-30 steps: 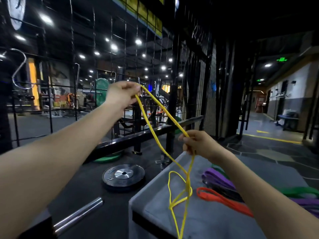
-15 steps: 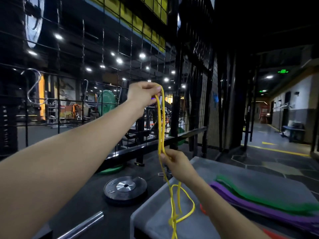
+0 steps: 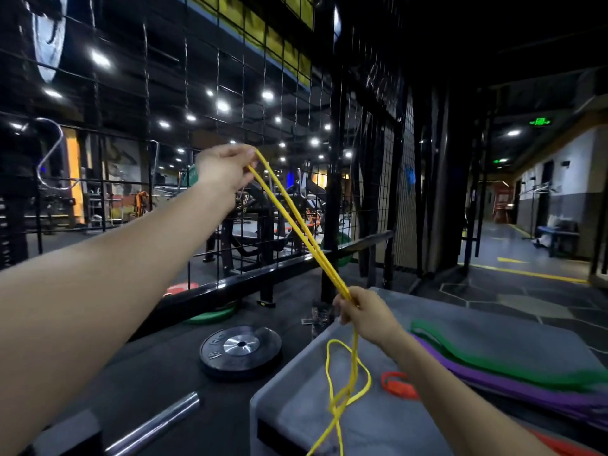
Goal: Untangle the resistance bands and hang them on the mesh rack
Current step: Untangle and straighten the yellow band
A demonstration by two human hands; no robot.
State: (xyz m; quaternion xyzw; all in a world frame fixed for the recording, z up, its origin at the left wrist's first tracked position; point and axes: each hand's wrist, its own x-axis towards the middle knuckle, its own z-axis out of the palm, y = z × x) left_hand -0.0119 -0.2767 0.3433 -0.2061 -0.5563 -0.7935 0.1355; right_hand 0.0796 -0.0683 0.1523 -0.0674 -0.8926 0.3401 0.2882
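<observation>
Stretching the yellow band between two hands

Running taut on a slant, the yellow band goes from the left hand, raised in front of the mesh rack, down to the right hand, which is lower and nearer, over the far left corner of the grey counter. Several strands lie side by side along that stretch. Below the right hand the band hangs slack, forms a loop and crosses itself in a knot-like tangle just above the counter's near left part, then trails out at the bottom edge of view.

The left hand's grip is closed: thumb and fingertips pinch the band's upper end, the other fingers curled. The right hand's grip is also closed, fingers wrapped round the gathered strands.

On the counter, right of the right forearm, lie a green band, a purple band just beside it, and an orange band partly hidden by the forearm.

Left of the counter the dark floor is open, with a black weight plate lying flat near the counter's left edge and a steel bar nearer. A silver hook hangs on the rack well to the left of the raised hand. On the right an aisle runs away.
</observation>
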